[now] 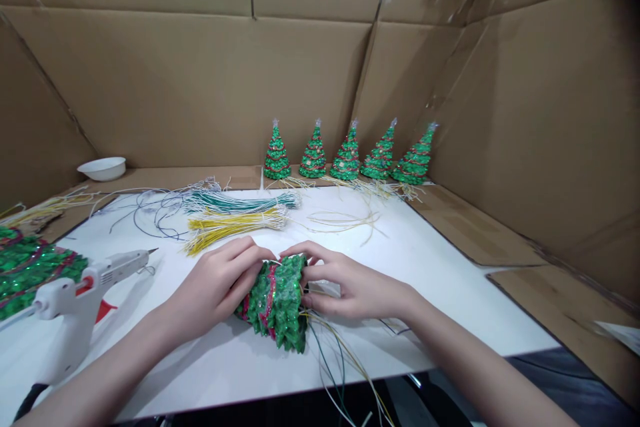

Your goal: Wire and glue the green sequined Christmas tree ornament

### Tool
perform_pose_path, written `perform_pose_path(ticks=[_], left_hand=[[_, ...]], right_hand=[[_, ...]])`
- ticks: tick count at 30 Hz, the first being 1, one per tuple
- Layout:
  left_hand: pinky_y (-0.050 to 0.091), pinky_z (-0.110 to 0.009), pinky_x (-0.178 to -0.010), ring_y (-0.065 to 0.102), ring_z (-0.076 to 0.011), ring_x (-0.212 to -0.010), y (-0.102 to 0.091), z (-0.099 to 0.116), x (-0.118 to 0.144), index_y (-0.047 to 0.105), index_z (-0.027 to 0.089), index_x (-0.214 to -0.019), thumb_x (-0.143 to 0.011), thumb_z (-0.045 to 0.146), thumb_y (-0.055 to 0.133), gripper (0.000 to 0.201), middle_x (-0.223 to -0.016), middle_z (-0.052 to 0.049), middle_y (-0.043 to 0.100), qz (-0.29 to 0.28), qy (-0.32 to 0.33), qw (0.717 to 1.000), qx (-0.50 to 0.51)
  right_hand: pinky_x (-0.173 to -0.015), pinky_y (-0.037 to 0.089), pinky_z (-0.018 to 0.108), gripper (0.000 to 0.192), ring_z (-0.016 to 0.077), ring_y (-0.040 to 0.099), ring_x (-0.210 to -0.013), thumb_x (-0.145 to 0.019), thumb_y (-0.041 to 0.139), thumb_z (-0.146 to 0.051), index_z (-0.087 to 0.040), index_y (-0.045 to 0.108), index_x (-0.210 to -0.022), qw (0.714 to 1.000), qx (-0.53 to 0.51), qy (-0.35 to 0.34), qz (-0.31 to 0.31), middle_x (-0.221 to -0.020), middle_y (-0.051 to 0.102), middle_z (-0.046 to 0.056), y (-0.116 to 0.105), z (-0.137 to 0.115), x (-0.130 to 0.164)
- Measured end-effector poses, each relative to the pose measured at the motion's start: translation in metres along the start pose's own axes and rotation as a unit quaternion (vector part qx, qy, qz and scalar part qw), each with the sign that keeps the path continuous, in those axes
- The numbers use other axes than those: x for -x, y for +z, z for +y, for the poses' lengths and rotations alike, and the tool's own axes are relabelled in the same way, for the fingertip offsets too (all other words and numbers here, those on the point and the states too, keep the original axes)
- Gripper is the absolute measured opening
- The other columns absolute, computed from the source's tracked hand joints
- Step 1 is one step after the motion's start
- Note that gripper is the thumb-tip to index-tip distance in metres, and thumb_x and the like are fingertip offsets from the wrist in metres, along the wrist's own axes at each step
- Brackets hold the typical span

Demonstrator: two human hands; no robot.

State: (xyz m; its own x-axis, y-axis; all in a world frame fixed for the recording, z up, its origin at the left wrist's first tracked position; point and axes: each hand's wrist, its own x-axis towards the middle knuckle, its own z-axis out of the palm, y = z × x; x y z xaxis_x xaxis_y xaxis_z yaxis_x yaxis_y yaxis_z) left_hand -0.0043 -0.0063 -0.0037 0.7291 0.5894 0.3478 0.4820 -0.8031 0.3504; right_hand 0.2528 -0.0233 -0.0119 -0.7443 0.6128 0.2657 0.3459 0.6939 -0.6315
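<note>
A green glittery Christmas tree ornament (283,300) with red garland bands lies on its side on the white table, its base turned to the right. My left hand (227,280) is closed around the tree's upper part, which it mostly hides. At the base, the fingers of my right hand (337,280) curl over the rim and into the opening, gripping the edge. Thin green, yellow and white wires (345,360) come out of the base and hang over the table's front edge. What my right fingertips touch inside the base is hidden.
A white glue gun (85,307) stands at the left, beside more green trees (30,273). Bundles of green wires (240,201) and yellow wires (235,223) lie behind my hands. Several finished-looking trees (313,155) stand along the back. A white bowl (103,169) sits back left; cardboard walls (200,87) surround the table.
</note>
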Motion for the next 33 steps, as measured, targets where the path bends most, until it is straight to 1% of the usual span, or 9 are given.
perform_pose_path(ticks=[16, 25, 33], left_hand=[[0.042, -0.027, -0.074, 0.055, -0.017, -0.085, -0.0008, -0.0005, 0.0, 0.056, 0.021, -0.113, -0.102, 0.017, 0.033, 0.025, -0.094, -0.003, 0.056, -0.012, -0.009, 1.0, 0.014], [0.042, -0.025, -0.074, 0.054, -0.015, -0.083, 0.0006, 0.0, -0.0008, 0.055, 0.022, -0.114, -0.102, 0.015, 0.034, 0.025, -0.093, -0.002, 0.054, 0.002, -0.01, 0.999, 0.031], [0.042, -0.026, -0.074, 0.054, -0.0158, -0.083, 0.0031, -0.002, -0.001, 0.054, 0.022, -0.114, -0.102, 0.016, 0.033, 0.025, -0.093, -0.002, 0.053, -0.001, -0.015, 0.999, 0.038]], right_hand=[[-0.102, 0.045, 0.036, 0.008, 0.0207, 0.055, -0.119, -0.091, 0.06, -0.02, -0.017, 0.066, -0.095, 1.0, 0.017, 0.004, -0.001, -0.132, 0.051, 0.011, -0.0006, -0.0029, 0.0021], [-0.103, 0.045, 0.04, 0.01, 0.024, 0.053, -0.122, -0.093, 0.059, -0.024, -0.018, 0.066, -0.096, 0.999, 0.04, 0.005, -0.007, -0.135, 0.052, 0.012, -0.0031, -0.0073, 0.0041], [-0.102, 0.045, 0.039, 0.014, 0.0235, 0.054, -0.122, -0.092, 0.06, -0.022, -0.019, 0.067, -0.103, 0.999, 0.039, 0.005, -0.014, -0.136, 0.05, 0.011, -0.0043, -0.0069, 0.0055]])
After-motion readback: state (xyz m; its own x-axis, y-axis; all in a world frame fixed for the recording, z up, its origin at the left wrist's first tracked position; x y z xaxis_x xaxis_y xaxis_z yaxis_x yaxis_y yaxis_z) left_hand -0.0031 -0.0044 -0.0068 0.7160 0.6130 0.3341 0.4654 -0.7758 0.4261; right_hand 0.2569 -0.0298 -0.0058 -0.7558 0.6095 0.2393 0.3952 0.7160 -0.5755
